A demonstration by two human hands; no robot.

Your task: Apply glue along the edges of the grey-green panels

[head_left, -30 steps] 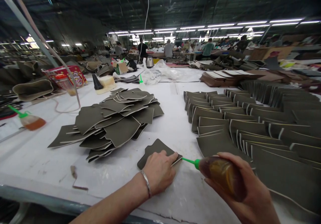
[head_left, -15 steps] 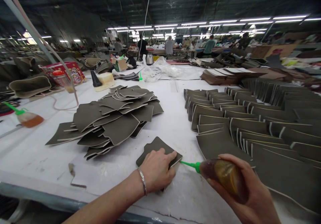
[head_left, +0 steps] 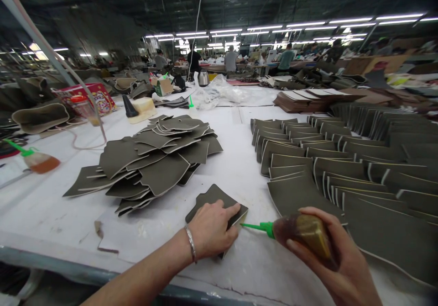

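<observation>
Tabletop [head_left: 239,155], white and stained, fills a workshop [head_left: 119,18] lit by tube lights [head_left: 351,20]. The left hand [head_left: 212,228], fingers apart, presses one dark piece [head_left: 216,194] before one heap [head_left: 164,160]; the right hand [head_left: 342,260] clamps one of two bottles [head_left: 304,235], green nozzle [head_left: 265,227] just beside that piece.

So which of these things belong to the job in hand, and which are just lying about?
Seemingly part of the job:
green-nozzled bottle, in the right hand
grey piece, under the left hand
heap of similar pieces
overlapping rows of pieces

Apparently just lying about:
red bag
kettle
clear plastic
</observation>
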